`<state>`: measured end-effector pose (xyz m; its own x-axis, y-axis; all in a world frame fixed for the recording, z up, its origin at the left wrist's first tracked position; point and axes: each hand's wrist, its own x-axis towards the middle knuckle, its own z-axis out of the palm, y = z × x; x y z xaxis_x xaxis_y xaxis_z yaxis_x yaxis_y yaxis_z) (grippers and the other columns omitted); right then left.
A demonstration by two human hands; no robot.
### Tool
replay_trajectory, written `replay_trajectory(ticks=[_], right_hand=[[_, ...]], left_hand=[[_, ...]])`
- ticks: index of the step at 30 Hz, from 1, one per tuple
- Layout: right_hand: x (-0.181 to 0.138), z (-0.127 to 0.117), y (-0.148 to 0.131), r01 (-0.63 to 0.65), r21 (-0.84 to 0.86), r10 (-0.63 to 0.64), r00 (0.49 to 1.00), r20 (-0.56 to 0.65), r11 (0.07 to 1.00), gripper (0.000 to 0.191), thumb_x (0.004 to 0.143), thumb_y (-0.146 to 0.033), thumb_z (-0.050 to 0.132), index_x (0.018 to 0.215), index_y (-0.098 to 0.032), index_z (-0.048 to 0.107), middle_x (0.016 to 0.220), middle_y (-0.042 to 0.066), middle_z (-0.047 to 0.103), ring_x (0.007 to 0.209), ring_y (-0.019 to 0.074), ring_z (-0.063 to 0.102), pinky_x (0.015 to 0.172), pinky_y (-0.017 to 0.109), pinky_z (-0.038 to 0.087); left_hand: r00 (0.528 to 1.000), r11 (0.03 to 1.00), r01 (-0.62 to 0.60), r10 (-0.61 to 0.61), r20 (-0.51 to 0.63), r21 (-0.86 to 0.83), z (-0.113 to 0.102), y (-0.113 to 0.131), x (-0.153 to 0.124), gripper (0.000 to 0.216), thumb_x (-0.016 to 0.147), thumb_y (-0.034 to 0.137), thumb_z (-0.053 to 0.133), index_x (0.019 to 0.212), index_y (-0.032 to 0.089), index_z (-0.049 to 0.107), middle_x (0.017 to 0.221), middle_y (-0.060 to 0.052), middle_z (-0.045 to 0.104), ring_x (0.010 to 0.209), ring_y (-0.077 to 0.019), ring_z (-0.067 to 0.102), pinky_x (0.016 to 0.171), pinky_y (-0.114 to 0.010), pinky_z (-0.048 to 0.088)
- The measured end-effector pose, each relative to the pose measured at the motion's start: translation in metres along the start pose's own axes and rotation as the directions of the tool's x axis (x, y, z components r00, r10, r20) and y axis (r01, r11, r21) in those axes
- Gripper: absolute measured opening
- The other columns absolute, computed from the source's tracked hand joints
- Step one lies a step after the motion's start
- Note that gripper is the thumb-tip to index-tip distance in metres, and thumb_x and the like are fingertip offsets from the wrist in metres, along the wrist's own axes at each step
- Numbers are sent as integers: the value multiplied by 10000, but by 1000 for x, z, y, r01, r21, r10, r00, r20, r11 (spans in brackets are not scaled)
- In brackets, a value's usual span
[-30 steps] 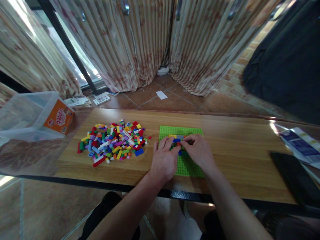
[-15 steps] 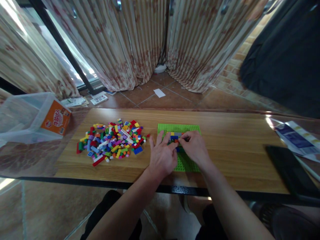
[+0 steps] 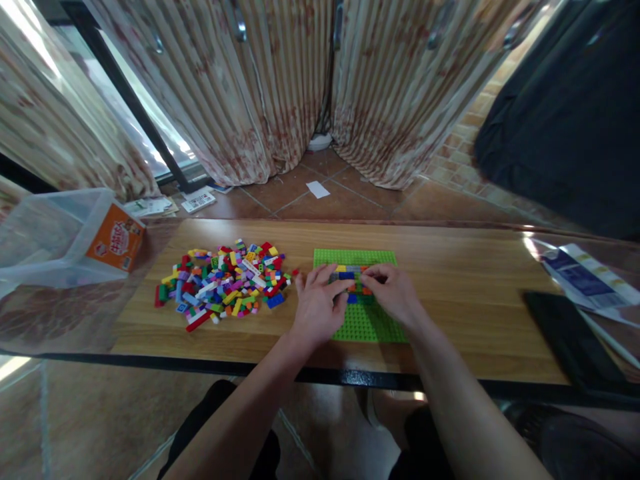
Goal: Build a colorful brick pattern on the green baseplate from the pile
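Observation:
A green baseplate [image 3: 367,325] lies on the wooden table [image 3: 470,293] in front of me. A small cluster of joined bricks [image 3: 351,278] in yellow, grey, blue and orange sits on its far half. My left hand [image 3: 317,304] rests on the plate's left edge, fingers curled against the cluster. My right hand [image 3: 394,292] comes in from the right and pinches the bricks with its fingertips. Both hands touch the cluster and hide part of it.
A heap of loose coloured bricks [image 3: 224,283] lies left of the plate. A clear plastic tub [image 3: 60,237] with an orange label stands at the far left. A dark flat object [image 3: 570,340] and printed papers [image 3: 585,270] lie at the right. Curtains [image 3: 280,87] hang behind.
My left hand's fingers, spread half a second ago, have curled in against the bricks. The right hand stays on the cluster. The view shifted slightly.

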<state>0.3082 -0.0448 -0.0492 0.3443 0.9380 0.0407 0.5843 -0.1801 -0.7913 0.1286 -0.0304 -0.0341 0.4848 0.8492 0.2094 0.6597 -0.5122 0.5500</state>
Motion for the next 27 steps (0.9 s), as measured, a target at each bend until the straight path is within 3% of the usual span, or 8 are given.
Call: replay_trajectory(ticks=[3, 6, 14, 27], right_hand=[[0, -4, 1, -20, 7, 20, 999, 26, 1000, 178, 696, -333, 674, 793, -186, 701, 819, 43, 670, 756, 188, 608, 754, 348, 491], [-1, -4, -1, 30, -51, -29, 1000, 9, 998, 171, 656, -310, 707, 778, -190, 704, 867, 42, 668, 787, 188, 606, 774, 352, 497], [-4, -1, -3, 49, -107, -49, 999, -3, 993, 188, 654, -314, 729, 790, -186, 708, 905, 55, 657, 783, 190, 601, 734, 352, 511], [-5, -1, -8, 26, -101, -26, 1000, 2, 995, 180, 651, -255, 708, 806, -164, 709, 909, 69, 642, 782, 188, 590, 746, 359, 505]], left_hand=[[996, 996, 57, -62, -71, -68, -1, -3, 6, 247, 876, 201, 592, 1049, 293, 742, 1333, -38, 620, 1238, -243, 520, 1064, -480, 374], [988, 992, 105, -111, -103, -64, 2, -3, 9, 183, 855, 188, 612, 963, 251, 747, 1279, -45, 645, 1203, -242, 531, 1042, -447, 389], [985, 992, 128, -126, -114, 13, 13, 3, 11, 108, 856, 256, 642, 789, 233, 724, 1276, -46, 636, 1209, -252, 512, 1059, -484, 332], [984, 983, 169, -164, -74, 75, 13, 11, 17, 152, 824, 208, 630, 723, 218, 743, 1292, -73, 647, 1227, -294, 510, 1048, -559, 334]])
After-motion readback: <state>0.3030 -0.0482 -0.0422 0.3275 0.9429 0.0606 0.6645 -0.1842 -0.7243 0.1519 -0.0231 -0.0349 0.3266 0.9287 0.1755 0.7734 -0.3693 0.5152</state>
